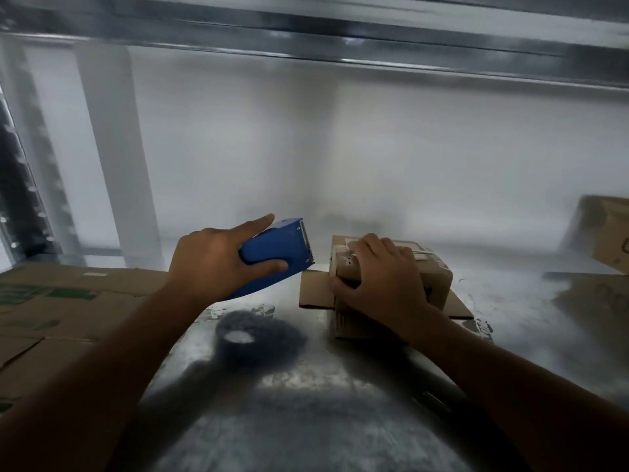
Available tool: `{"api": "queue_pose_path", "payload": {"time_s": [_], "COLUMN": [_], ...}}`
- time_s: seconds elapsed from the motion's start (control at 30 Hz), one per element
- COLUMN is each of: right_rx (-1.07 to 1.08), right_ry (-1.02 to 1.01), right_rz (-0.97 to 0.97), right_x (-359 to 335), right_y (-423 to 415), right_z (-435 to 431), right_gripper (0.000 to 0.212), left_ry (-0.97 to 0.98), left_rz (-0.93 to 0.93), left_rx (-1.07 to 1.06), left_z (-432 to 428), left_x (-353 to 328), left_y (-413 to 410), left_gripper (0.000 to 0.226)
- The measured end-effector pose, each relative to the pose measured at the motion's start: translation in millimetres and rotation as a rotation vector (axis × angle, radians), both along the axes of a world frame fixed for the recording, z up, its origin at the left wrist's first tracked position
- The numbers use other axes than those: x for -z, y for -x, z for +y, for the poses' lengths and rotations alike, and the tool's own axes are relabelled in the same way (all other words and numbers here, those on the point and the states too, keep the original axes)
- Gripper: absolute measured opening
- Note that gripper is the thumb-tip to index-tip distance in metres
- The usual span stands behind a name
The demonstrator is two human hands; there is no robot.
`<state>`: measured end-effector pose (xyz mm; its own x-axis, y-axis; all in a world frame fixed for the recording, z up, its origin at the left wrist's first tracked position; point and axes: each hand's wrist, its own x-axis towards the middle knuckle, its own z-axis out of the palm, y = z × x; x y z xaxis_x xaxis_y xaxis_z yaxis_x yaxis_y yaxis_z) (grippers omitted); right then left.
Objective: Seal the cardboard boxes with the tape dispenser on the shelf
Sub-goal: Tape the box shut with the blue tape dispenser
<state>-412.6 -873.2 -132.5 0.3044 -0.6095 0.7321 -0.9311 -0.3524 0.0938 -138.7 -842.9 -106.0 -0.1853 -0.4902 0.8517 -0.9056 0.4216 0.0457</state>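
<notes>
Storeroom/packing area, galvanised metal shelf (306, 386) w/ slotted uprights (23, 185); flattened cardboard (68, 301) (left), boxes

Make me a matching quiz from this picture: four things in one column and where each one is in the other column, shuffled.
1 tape dispenser
2 small box
3 flattened cardboard
4 far box

A lying flat at far left
B gripped by the left hand
C at the right edge of view
D held by the right hand

Pairs: 1-B, 2-D, 3-A, 4-C
</notes>
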Motion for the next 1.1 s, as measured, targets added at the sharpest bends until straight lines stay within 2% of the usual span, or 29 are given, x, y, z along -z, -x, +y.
{"api": "queue_pose_path", "payload": {"time_s": [0.17, 0.3, 0.43, 0.53, 0.7, 0.83, 0.93, 1.03, 1.1], "right_rx": [-0.301, -0.496, -0.569, -0.609, -0.669, -0.702, -0.734, -0.722, -0.659], "right_ry": [-0.270, -0.345, -0.523, -0.626, -0.681, -0.613, -0.589, -0.590, -0.592], "right_rz": [-0.017, -0.101, -0.189, -0.269, -0.376, -0.530, -0.639, -0.797, -0.811], "right_x": [-11, -8, -14, -22, -31, -21, -13, -14, -16], "right_y": [26, 50, 70, 81, 97, 95, 94, 97, 96], "right_z": [3, 6, 14, 19, 16, 17, 14, 9, 5], "right_gripper": [0.059, 0.055, 0.056, 0.051, 0.036, 0.035, 0.031, 0.022, 0.021], "left_ry": [-0.022, -0.004, 0.003, -0.031, -0.059, -0.032, -0.071, -0.118, -0.133], "left_rz": [-0.019, -0.043, -0.093, -0.045, 0.012, -0.069, -0.102, -0.058, -0.036], "left_rx": [0.051, 0.105, 0.152, 0.200, 0.305, 0.282, 0.263, 0.257, 0.277], "left_z": [4, 6, 10, 5, -11, -17, -20, -23, -25], "left_x": [-5, -5, -17, -33, -59, -41, -26, -17, -14], "left_y": [3, 8, 17, 32, 64, 80, 77, 71, 70], "left_gripper": [0.083, 0.077, 0.076, 0.076, 0.078, 0.076, 0.083, 0.087, 0.083]}}
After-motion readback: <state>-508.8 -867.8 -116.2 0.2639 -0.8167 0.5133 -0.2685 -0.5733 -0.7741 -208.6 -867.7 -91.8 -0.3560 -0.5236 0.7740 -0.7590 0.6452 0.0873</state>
